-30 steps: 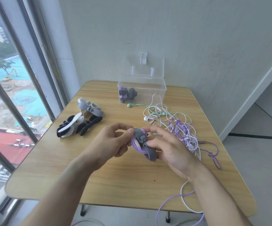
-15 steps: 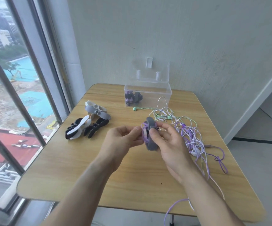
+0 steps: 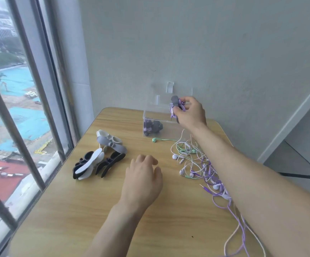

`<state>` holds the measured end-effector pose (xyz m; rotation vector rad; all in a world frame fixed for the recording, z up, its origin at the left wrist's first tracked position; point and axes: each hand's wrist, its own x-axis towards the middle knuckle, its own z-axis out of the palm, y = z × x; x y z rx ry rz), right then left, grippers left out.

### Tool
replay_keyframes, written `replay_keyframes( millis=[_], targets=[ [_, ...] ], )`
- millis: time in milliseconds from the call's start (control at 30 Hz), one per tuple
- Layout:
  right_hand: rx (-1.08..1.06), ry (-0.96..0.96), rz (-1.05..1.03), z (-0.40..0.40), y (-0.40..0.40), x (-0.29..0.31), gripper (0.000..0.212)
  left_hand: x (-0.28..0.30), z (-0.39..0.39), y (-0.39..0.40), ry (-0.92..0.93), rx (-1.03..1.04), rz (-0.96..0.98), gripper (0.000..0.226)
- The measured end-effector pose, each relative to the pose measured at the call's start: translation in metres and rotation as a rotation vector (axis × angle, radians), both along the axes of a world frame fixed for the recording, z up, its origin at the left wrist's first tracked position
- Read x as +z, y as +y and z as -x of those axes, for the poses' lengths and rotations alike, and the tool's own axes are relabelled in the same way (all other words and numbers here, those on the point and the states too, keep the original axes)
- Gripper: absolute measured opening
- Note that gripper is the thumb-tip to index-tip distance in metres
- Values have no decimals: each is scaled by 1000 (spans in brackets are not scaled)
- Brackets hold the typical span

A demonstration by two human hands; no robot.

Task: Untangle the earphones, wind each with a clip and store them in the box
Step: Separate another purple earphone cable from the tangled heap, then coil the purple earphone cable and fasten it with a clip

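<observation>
- Right hand [image 3: 190,113] is holding a wound purple earphone in a grey clip [image 3: 176,104] directly above the open clear plastic box [image 3: 166,127]; fingers and thumb are curling round the bundle in a closed grip.
- Bundle is not yet inside the box. One clipped bundle [image 3: 152,126], dark grey with purple, is already lying at the box's left end.
- Left hand [image 3: 143,178] is hovering or resting palm down on the wooden counter [image 3: 113,219], nearer the camera than the box, fingers relaxed, grip holding nothing.
- Tangle of loose earphones [image 3: 198,164], white, green and purple, is lying in front of the box and to its right, partly under the right forearm; purple and white cords are trailing off the counter's near edge.
- Spare clips [image 3: 102,156], black, white and grey, are piled left of the box, towards the window.
- Handling judgement: the bundle looks light and soft, the cord limp and likely to spring loose where not pinned by the clip. Best held across the clip body itself, as the firmer part, rather than by the cord loops.
- Loose cords probably snag; pulling at one end risks tightening the knots.
</observation>
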<state>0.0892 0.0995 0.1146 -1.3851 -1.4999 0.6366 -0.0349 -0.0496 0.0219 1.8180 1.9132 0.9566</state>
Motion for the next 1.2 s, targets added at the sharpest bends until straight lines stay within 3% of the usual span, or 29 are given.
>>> replay_keyframes(
  millis=[100,167,300,400,500,567,700,800,900,967,1100,1200],
  targets=[
    [-33,-239,52,13,46,1,17,0,3,4,177,-20,79,29],
    [-39,-342,164,24,71,-5,4,-1,3,7,217,-10,120,28],
    [-13,-644,392,40,91,-13,14,-4,-2,4,238,-15,157,27],
    [39,-741,539,48,92,-13,5,-8,-2,5,249,-19,152,24],
    [183,-859,736,51,93,-6,22,-6,-1,8,261,-23,172,26],
    [237,-938,785,47,93,-1,16,-4,-2,10,267,-27,186,28],
    [164,-820,751,26,96,-2,49,0,-2,12,259,-35,218,31],
    [16,-672,459,5,91,6,17,3,-3,13,258,-44,238,33],
    [-143,-517,-22,-21,68,17,22,4,-6,14,272,-53,233,36],
    [-131,-428,-164,-38,40,20,17,3,-9,13,277,-60,218,37],
    [-80,-423,-98,-73,-30,8,16,-1,-21,13,178,-92,115,36],
    [43,-541,273,-104,-91,-13,15,-1,-36,10,86,-170,-5,31]
  ],
)
